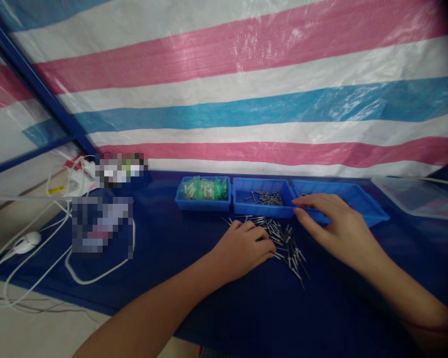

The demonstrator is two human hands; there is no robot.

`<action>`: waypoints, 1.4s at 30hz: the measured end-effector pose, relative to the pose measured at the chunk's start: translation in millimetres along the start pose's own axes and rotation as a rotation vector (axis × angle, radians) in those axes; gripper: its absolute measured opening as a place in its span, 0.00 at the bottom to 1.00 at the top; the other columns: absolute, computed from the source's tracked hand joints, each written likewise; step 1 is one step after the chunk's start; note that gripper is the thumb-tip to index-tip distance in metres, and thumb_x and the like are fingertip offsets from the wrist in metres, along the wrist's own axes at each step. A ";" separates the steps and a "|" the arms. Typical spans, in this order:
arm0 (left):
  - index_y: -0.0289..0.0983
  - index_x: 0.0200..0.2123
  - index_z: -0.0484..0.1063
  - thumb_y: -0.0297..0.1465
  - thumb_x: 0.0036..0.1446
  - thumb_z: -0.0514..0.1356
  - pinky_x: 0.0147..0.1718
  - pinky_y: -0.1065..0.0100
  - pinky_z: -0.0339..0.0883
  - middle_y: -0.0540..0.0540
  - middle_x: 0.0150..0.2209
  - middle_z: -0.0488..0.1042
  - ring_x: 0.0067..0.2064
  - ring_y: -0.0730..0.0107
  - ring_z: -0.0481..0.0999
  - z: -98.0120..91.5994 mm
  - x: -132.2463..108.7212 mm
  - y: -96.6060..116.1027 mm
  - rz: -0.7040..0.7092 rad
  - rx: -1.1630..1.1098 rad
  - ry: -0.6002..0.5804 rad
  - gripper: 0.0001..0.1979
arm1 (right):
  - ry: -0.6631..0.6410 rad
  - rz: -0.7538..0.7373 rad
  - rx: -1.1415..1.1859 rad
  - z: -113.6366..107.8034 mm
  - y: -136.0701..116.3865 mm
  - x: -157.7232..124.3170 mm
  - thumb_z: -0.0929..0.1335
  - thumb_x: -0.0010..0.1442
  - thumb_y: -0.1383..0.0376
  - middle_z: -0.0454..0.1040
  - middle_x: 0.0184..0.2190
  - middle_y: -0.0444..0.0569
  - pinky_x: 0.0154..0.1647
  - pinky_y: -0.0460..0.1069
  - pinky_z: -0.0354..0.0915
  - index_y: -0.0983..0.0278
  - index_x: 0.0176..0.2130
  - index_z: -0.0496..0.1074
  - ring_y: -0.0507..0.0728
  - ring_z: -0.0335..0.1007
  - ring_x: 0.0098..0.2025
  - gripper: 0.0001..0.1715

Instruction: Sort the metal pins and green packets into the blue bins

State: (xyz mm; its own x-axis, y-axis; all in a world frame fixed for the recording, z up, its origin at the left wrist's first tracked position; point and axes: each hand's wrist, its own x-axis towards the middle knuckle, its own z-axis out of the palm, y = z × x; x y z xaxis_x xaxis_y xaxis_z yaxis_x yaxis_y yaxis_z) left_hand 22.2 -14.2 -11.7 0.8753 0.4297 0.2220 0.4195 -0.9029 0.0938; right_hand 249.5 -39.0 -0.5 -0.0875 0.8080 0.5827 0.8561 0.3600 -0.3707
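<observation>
A striped plastic tarpaulin [216,64] forms the backdrop, and below it spreads a dark blue tabletop [261,318]. Along its back edge stand three blue plastic parts bins in a row: the right bin [371,211], partly covered from view by an arm and hand, the middle bin [261,211] and the left bin [203,205], which is filled with green-tinted pieces [209,190] too blurred to name more closely. The right hand [336,226] is over the near left part of the right bin, thumb and forefinger slightly parted with nothing visible between them; whether it touches the rim cannot be told. The left hand [244,251] lies palm down on the near-left side of the loose rivets [280,233], fingers curled; whether it pinches one is hidden. These slim metal pieces, apparently blind rivets, lie crossed on the tabletop just in front of the middle bin, which holds a similar heap [267,199]. The step in hand seems to be picking through the loose pile; the next move would call for a fine fingertip pinch that frees one shank from its neighbours.
</observation>
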 end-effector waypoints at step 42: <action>0.35 0.37 0.74 0.34 0.60 0.58 0.35 0.72 0.66 0.49 0.33 0.77 0.34 0.72 0.74 -6.0 6.3 4.7 -0.494 -0.846 0.400 0.08 | -0.418 0.260 0.609 18.8 -38.2 -10.8 0.64 0.61 0.55 0.73 0.27 0.45 0.40 0.51 0.68 0.62 0.38 0.73 0.57 0.71 0.34 0.15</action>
State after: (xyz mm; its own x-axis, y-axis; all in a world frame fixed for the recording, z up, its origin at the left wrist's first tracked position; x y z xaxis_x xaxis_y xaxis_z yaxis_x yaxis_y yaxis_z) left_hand 28.3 -15.7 -4.0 0.4455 0.8555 0.2639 0.2677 -0.4085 0.8726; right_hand 208.1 -52.8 -6.2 -0.2106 0.9665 0.1465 0.4555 0.2296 -0.8601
